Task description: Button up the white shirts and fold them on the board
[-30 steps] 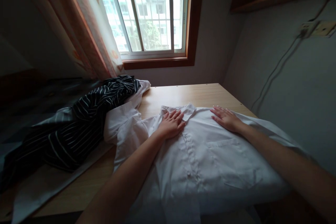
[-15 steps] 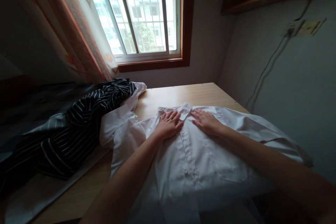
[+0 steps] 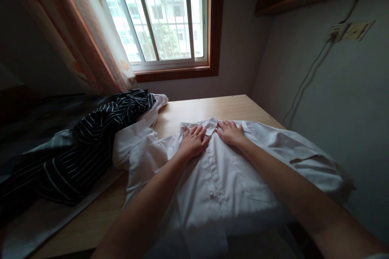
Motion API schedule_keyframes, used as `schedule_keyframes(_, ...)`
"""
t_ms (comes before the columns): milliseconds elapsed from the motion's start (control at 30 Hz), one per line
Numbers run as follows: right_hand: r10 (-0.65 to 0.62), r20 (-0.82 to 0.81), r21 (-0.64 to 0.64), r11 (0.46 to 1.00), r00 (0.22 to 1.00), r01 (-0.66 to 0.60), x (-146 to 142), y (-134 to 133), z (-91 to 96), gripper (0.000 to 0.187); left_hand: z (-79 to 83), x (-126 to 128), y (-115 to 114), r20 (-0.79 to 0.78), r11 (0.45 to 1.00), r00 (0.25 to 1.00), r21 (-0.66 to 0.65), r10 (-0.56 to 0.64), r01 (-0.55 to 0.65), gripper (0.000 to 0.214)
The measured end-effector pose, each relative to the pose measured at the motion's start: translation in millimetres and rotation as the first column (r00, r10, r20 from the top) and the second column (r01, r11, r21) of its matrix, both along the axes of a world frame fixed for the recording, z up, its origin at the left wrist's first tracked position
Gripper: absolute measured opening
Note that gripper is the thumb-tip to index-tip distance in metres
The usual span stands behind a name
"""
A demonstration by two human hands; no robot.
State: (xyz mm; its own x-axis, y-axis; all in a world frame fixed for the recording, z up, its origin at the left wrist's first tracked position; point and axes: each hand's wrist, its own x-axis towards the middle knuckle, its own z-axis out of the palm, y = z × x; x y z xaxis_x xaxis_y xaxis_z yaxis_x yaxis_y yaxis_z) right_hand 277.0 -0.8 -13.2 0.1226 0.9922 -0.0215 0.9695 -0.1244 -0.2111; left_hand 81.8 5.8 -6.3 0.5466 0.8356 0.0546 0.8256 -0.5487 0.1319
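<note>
A white button-up shirt (image 3: 225,182) lies front side up across the table, its collar (image 3: 211,126) toward the window and its lower part toward me. Flat on the cloth just left of the collar opening rests my left hand (image 3: 193,142), fingers stretched out. My right hand (image 3: 230,132) presses on the shirt at the right side of the collar, also with fingers extended and nothing gripped. Between the hands the button placket runs down the front. A chest pocket shows below my right forearm. One sleeve spreads to the right; the other side bunches at the left.
Black-and-white striped clothing (image 3: 79,153) is heaped on the left, with white cloth beside it. The light wooden table (image 3: 209,106) reaches back toward the window (image 3: 164,16). A curtain (image 3: 100,44) hangs left. At right, a cord (image 3: 304,83) runs down the wall from a socket.
My right hand has shifted slightly left and away from me, closer to the collar. My left hand stays about where it was on the shirt. The view has moved a little.
</note>
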Motion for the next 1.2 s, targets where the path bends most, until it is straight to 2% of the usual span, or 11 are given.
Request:
schedule_keyframes(200,-0.06,0.013,0.015,0.998,0.998,0.06,-7.6,5.7,-2.7,0.057,-3.2,-4.3,3.0,0.037,0.999,0.999,0.042,-0.012,0.011,0.059)
schedule_keyframes(333,-0.069,0.011,0.009,0.998,0.998,0.069,-7.5,6.1,-8.3,0.061,-4.5,-10.2,-3.9,0.046,0.99,0.994,0.11,-0.096,0.09,0.056)
schedule_keyframes(433,-0.055,-0.006,-0.011,0.998,0.998,0.055,-3.8,6.2,-9.7,0.062,-5.1,-12.3,-11.0,-0.009,0.988,0.989,0.042,-0.149,0.149,0.054)
schedule_keyframes(533,-0.042,-0.015,-0.013,0.999,0.999,0.042,3.2,5.9,-9.3,0.063,-3.6,-11.7,-12.5,-0.036,0.989,0.989,-0.026,-0.146,0.145,0.057)
schedule_keyframes(833,0.015,-0.006,0.063,0.998,1.0,-0.015,39.9,9.0,-12.4,0.065,0.8,4.2,13.7,-0.037,0.979,0.978,-0.024,-0.205,0.205,0.056)
schedule_keyframes(1000,0.03,0.006,0.051,0.998,1.0,-0.03,51.3,18.6,-14.8,0.065,4.2,5.7,31.2,0.021,0.968,0.968,-0.015,-0.249,0.249,0.057)
schedule_keyframes(1067,0.021,0.016,0.051,0.998,1.0,-0.022,52.6,21.3,-15.8,0.065,4.9,6.4,32.5,0.055,0.971,0.97,0.018,-0.237,0.237,0.063)
schedule_keyframes(1133,0.016,0.026,0.054,0.998,1.0,-0.017,52.6,22.4,-16.6,0.065,4.2,8.8,27.2,0.073,0.982,0.981,0.075,-0.179,0.173,0.068)
schedule_keyframes(1200,0.018,0.027,0.062,0.998,0.999,-0.019,52.0,22.4,-17.1,0.066,2.1,11.9,16.6,0.083,0.984,0.991,0.151,-0.107,0.094,0.062)
